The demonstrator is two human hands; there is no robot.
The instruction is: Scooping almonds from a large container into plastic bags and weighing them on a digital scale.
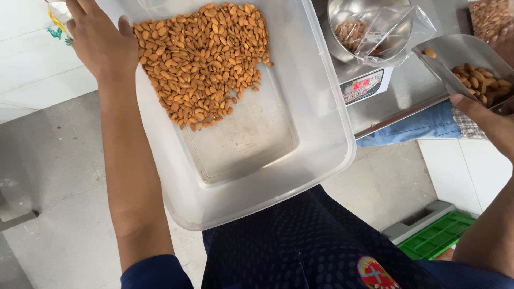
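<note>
The plastic tub [321, 144] fills the middle of the view, with the almonds [201, 61] heaped in its 12 o'clock end and the left hand [99, 40] on its rim at 10 o'clock. At 2 o'clock from the tub a weighing scale [364, 85] stands on the bench [412, 91], carrying a steel bowl [342, 21] with a plastic bag [391, 29] in it. At 3 o'clock the right hand [482, 115] holds a metal scoop [466, 59] with almonds in it, and a crate [436, 238] lies on the floor [53, 176] at 5 o'clock.

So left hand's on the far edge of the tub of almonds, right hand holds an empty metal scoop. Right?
Not quite. In the head view the metal scoop in the right hand is not empty: it holds almonds. The left hand is on the far edge of the tub, as you say.
</note>
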